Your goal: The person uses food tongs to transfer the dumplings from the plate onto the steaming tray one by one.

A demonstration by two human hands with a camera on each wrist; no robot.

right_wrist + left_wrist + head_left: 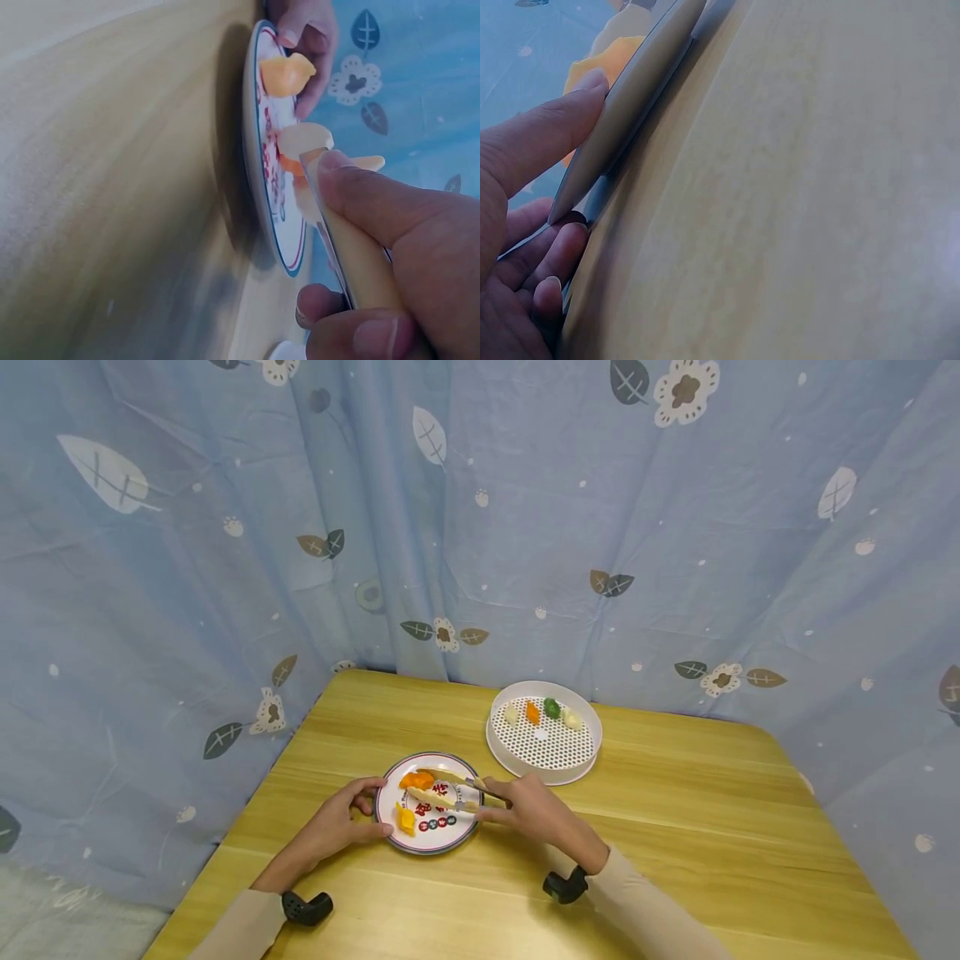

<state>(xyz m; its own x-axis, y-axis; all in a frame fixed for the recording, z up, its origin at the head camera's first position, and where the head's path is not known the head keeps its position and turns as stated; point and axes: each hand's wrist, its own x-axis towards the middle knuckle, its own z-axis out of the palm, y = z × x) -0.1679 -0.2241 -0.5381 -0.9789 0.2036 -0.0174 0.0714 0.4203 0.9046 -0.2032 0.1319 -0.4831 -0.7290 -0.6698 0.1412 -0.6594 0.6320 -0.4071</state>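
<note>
A round white plate (456, 833) with red lettering and a dark rim is on the wooden table. My left hand (333, 821) grips its left edge; in the left wrist view the thumb (562, 127) lies over the rim and the fingers curl by the underside. My right hand (536, 810) holds tongs (435, 798) with pale, cream-coloured tips over the plate. Between or beside those tips sits an orange food piece (417, 780); whether they pinch it I cannot tell. Closer to the left thumb is a yellow-orange piece (406, 819).
Behind the plate, to the right, stands a white perforated steamer tray (551, 775). It holds an orange piece (532, 713), a green piece (552, 708) and two pale pieces. A blue patterned curtain (525, 527) hangs along the table's back edge (675, 718).
</note>
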